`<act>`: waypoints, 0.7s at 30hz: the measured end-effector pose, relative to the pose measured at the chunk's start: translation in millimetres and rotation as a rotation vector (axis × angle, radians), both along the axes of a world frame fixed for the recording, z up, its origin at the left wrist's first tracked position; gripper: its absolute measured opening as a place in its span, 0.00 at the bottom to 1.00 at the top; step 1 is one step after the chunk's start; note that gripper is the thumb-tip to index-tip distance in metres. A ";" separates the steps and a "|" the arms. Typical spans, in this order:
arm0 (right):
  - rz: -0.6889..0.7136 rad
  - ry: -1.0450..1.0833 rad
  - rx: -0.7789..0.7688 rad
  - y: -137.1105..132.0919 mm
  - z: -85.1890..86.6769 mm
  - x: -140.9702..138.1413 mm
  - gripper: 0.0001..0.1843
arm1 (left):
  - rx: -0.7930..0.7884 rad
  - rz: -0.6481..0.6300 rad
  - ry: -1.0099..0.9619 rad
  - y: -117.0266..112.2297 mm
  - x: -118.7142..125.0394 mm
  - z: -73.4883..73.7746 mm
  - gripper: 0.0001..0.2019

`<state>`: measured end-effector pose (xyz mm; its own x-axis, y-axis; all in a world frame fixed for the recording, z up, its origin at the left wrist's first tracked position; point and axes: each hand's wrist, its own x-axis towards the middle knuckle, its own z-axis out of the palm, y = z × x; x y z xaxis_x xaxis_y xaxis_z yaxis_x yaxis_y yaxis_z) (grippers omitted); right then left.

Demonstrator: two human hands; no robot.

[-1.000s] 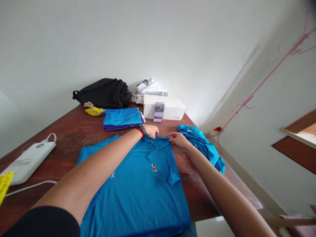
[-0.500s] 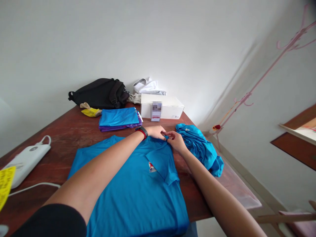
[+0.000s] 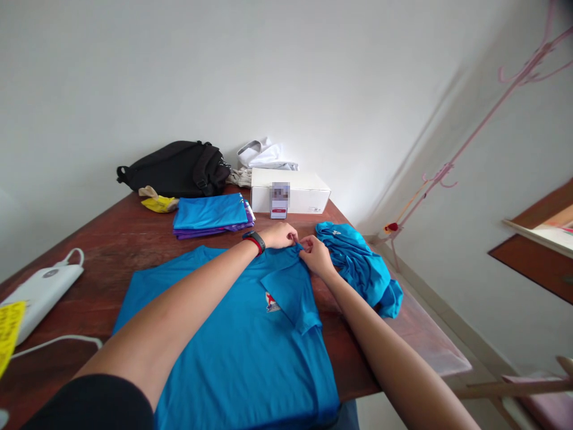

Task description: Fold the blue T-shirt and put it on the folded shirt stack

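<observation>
A blue short-sleeved shirt (image 3: 242, 352) lies flat on the dark wooden table (image 3: 102, 263), with one sleeve folded in over its front and a small logo on the chest. My left hand (image 3: 280, 235), with a black and red wristband, pinches the shirt's collar edge. My right hand (image 3: 316, 255) pinches the same edge close beside it, and the fingers of the two hands nearly touch. To the right of my right hand lies a crumpled blue garment (image 3: 356, 266). The bottom of the flat shirt runs out of view.
A stack of folded blue and purple clothes (image 3: 210, 216) and a white box (image 3: 290, 191) stand beyond my hands. A black bag (image 3: 176, 170) lies at the far end. A white power bank (image 3: 42, 292) with a cable and yellow paper (image 3: 9, 325) are at the left.
My hands have come closer together along the collar, and both now pinch it. The view has shifted slightly, so everything sits a little further left.
</observation>
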<state>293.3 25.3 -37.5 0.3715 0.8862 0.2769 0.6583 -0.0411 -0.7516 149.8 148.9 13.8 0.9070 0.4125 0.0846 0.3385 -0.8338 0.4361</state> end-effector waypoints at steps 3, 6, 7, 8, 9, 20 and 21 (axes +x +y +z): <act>-0.015 0.007 -0.033 1.7 -3.1 1.2 0.12 | 0.025 0.052 -0.019 -0.1 -0.1 0.7 0.13; -0.005 0.016 -0.047 2.6 -4.6 3.2 0.11 | 0.024 0.082 -0.009 5.3 -3.4 8.2 0.13; 0.001 0.022 -0.045 2.8 -4.7 3.8 0.11 | 0.015 0.078 0.007 8.0 -5.2 11.5 0.13; 0.009 0.032 -0.041 2.9 -4.6 4.4 0.11 | 0.003 0.068 0.027 10.7 -6.9 14.7 0.13; 0.018 0.044 -0.036 3.0 -4.6 4.8 0.12 | -0.010 0.052 0.048 12.7 -8.5 17.3 0.15; 0.110 0.156 0.060 4.9 -5.2 7.2 0.15 | -0.033 -0.075 0.073 -5.6 -5.0 -5.3 0.16; 0.111 0.160 0.061 4.9 -5.0 7.8 0.15 | -0.039 -0.074 0.071 -5.4 -4.7 -6.5 0.14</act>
